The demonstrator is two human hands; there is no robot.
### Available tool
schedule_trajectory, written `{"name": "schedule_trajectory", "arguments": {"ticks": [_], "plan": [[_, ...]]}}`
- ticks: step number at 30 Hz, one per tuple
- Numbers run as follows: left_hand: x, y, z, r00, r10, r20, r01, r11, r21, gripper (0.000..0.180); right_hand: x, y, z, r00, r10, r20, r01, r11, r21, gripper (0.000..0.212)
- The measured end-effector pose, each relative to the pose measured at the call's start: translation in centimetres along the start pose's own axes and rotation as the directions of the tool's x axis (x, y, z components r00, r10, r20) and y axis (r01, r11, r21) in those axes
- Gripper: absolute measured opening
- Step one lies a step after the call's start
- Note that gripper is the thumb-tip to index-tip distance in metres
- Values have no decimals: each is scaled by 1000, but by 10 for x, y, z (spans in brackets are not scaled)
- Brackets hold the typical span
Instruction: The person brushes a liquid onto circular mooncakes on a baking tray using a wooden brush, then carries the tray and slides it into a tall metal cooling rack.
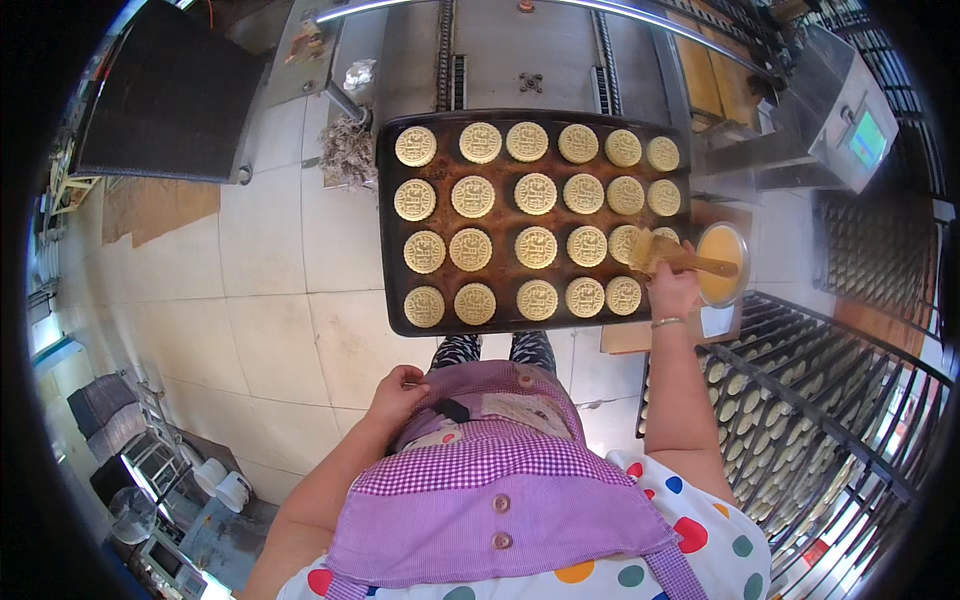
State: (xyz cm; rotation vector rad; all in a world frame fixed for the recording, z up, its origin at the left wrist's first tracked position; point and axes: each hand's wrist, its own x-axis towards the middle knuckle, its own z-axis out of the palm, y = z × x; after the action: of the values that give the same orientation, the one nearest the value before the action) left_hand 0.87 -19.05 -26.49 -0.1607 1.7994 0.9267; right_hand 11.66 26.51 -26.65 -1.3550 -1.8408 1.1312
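Observation:
My right hand (672,292) is closed round the wooden handle of a pastry brush (700,264). Its pale bristles sit over mooncakes at the right edge of a dark baking tray (450,270). Rows of round, stamped mooncakes (536,247) with scalloped rims lie on that tray. Just right of the brush is a round bowl of yellow liquid (722,265), probably egg wash; the handle's end overlaps it. My left hand (398,392) hangs below the tray's near left corner, beside my purple apron (470,480). Its fingers are loosely curled, with nothing visible in them.
Beyond the tray lies a metal machine bed with chains (525,60). A control unit with a lit screen (865,140) stands far right. At lower right a black rack (800,400) holds trays of pale pastries. A dark panel (160,95) stands upper left, above tiled floor (260,330).

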Motion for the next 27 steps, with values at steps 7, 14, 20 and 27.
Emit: {"name": "schedule_trajectory", "arguments": {"ticks": [7, 14, 20, 27], "plan": [[0, -2, -19, 999, 47, -8, -47, 996, -72, 35, -106, -56, 127, 897, 34, 442, -157, 957, 246, 49], [-5, -5, -30, 998, 42, -40, -45, 996, -79, 35, -122, -84, 157, 943, 40, 329, 51, 963, -264, 29], [-8, -17, -40, 999, -5, -34, 1, 993, -120, 33, -9, -11, 24, 996, -51, -68, 25, 941, -336, 27], [-2, -13, -36, 998, 57, -5, -57, 996, -65, 33, -150, -13, 98, 922, -30, 385, 68, 994, -86, 35]]}}
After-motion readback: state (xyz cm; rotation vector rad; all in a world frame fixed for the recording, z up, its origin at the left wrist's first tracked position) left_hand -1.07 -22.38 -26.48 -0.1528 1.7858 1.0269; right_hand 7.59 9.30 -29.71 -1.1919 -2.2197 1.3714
